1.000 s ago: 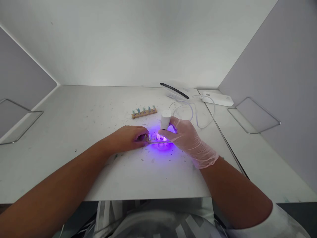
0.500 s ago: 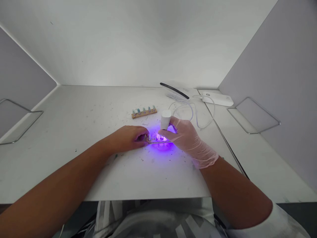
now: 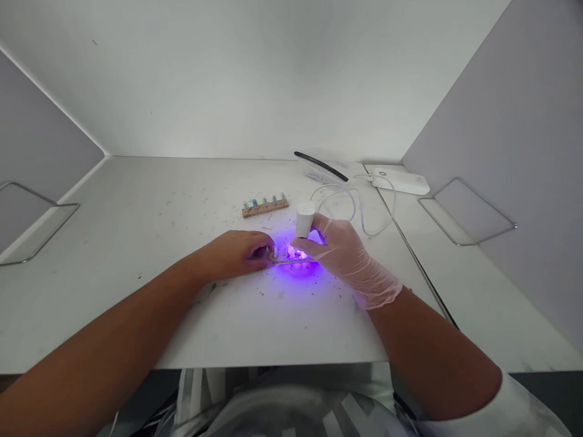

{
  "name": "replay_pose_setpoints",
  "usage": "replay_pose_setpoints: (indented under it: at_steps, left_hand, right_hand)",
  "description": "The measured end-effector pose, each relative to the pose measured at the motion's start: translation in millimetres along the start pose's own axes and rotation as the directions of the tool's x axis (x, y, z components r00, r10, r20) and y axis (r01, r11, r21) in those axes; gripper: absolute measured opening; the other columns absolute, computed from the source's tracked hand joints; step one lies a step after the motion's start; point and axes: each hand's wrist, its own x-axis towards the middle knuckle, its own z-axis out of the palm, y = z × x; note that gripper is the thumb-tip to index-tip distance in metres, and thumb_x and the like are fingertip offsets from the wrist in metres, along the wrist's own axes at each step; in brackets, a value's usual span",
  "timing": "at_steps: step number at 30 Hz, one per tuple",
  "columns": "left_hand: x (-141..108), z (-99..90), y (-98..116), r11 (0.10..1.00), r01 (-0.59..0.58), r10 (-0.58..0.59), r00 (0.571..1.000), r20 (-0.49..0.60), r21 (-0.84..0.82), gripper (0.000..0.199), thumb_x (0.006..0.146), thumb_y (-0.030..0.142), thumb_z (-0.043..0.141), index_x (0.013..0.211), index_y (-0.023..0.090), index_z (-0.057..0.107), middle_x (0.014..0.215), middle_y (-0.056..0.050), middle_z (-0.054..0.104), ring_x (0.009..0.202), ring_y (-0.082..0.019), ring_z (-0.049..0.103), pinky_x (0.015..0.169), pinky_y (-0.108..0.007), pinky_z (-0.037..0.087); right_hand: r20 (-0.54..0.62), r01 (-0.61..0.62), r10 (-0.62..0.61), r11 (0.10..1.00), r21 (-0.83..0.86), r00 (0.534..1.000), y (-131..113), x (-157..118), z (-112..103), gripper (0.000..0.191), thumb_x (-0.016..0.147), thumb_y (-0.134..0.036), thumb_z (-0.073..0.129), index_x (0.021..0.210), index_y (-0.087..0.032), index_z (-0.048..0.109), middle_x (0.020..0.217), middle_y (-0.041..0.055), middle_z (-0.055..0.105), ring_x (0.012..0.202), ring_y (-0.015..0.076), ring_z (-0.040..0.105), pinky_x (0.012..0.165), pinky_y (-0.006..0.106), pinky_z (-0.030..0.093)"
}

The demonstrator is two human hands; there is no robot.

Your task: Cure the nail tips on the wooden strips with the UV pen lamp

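My right hand (image 3: 339, 246), in a thin translucent glove, grips a small white UV lamp (image 3: 304, 220) upright. Violet light from the lamp falls on a narrow strip (image 3: 280, 261) that lies on the table beneath it. Small upright pieces (image 3: 286, 250) stand on this strip, washed out by the glow. My bare left hand (image 3: 243, 254) pinches the strip's left end between thumb and fingers. The strip's right end is hidden by the gloved hand. Farther back is a wooden strip (image 3: 265, 209) bearing several blue-green nail tips (image 3: 255, 204) on little metal stands.
A white cable (image 3: 353, 206) loops behind my right hand to a white power bank (image 3: 401, 181). A black curved nail file (image 3: 321, 165) lies near the back wall beside clear plastic. Wire frames (image 3: 469, 212) jut from both side panels. Dark specks dot the white table (image 3: 113, 243).
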Motion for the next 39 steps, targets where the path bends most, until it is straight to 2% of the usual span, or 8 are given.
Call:
replay_pose_setpoints:
  at_steps: [9,15,21,34,39]
  left_hand:
    - [0.6,-0.8,1.7,1.0,0.002,-0.002,1.0,0.006,0.009,0.023,0.083,0.043,0.054,0.091,0.022,0.061,0.081,0.0,0.063,0.069,-0.014,0.053,0.061,-0.026,0.034]
    - [-0.8,-2.7,5.0,0.999,0.021,-0.02,0.999,0.029,-0.042,0.023,0.084,0.042,0.051,0.092,0.022,0.061,0.08,0.001,0.062,0.067,-0.013,0.052,0.06,-0.026,0.036]
    - [-0.4,-1.9,4.6,0.999,0.021,-0.021,1.0,0.018,-0.043,0.023,0.083,0.04,0.052,0.093,0.022,0.061,0.081,0.0,0.063,0.068,-0.013,0.053,0.061,-0.026,0.036]
    - [0.0,-1.4,4.7,0.999,0.015,-0.014,1.0,0.016,-0.036,0.024,0.083,0.042,0.051,0.093,0.023,0.061,0.081,-0.001,0.063,0.066,-0.013,0.052,0.06,-0.026,0.035]
    - [2.2,0.3,9.7,1.0,-0.007,0.007,1.0,0.004,-0.026,0.022,0.084,0.04,0.05,0.092,0.022,0.061,0.082,-0.001,0.063,0.068,-0.014,0.052,0.061,-0.027,0.035]
  right_hand:
    - [-0.015,0.016,-0.016,1.0,0.005,1.0,0.1,0.4,0.3,0.028,0.079,-0.049,0.065,0.084,-0.021,0.063,0.056,-0.0062,0.048,0.05,0.0078,0.038,0.054,0.025,0.032]
    - [-0.007,-0.023,0.023,0.999,0.029,1.0,-1.0,-2.2,0.6,0.03,0.079,-0.052,0.064,0.082,-0.022,0.063,0.05,-0.0087,0.04,0.046,0.0073,0.035,0.053,0.025,0.032]
    - [0.01,-0.036,0.035,0.998,0.045,0.999,-2.2,-2.7,0.4,0.026,0.079,-0.049,0.064,0.081,-0.023,0.063,0.049,-0.0088,0.041,0.046,0.0074,0.036,0.053,0.025,0.034]
    - [0.014,-0.047,0.047,0.998,0.037,0.999,-0.6,-2.6,0.9,0.029,0.08,-0.052,0.062,0.081,-0.023,0.062,0.052,-0.008,0.046,0.045,0.0071,0.036,0.052,0.025,0.033]
    - [0.033,-0.032,0.03,0.998,0.056,0.999,1.5,-2.4,1.2,0.028,0.081,-0.051,0.062,0.087,-0.024,0.064,0.062,-0.0049,0.057,0.05,0.0084,0.042,0.054,0.025,0.034]
